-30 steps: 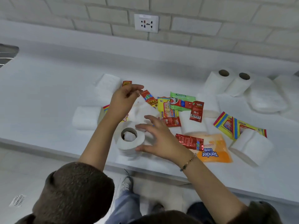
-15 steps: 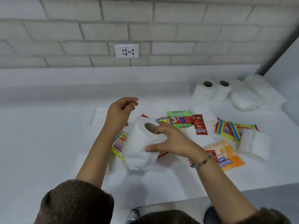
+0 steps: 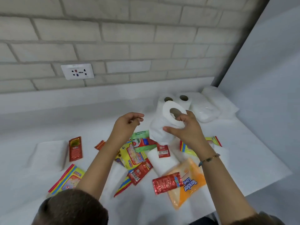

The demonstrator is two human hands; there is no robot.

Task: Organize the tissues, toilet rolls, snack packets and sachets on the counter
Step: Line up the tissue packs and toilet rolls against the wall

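Observation:
My right hand [image 3: 186, 132] grips a white toilet roll [image 3: 164, 125], a finger hooked into its core, and holds it in the air just in front of two rolls [image 3: 186, 101] standing at the back right. My left hand [image 3: 126, 125] hovers beside it with loosely curled fingers, holding nothing. Below lie red sachets [image 3: 75, 148], yellow snack packets [image 3: 133, 156], a green packet [image 3: 140, 133], an orange tissue pack [image 3: 188, 181] and white tissue packs [image 3: 48, 153].
The white counter [image 3: 40, 120] ends at a side wall [image 3: 267, 95] on the right and a brick wall with a socket [image 3: 77, 71] behind. Clear-wrapped tissue packs [image 3: 204, 111] fill the back right corner. The counter's front edge runs bottom right.
My right hand has lifted the toilet roll off the counter and carried it right and back, up to the two rolls. My left hand followed, still holding nothing. The view swung right.

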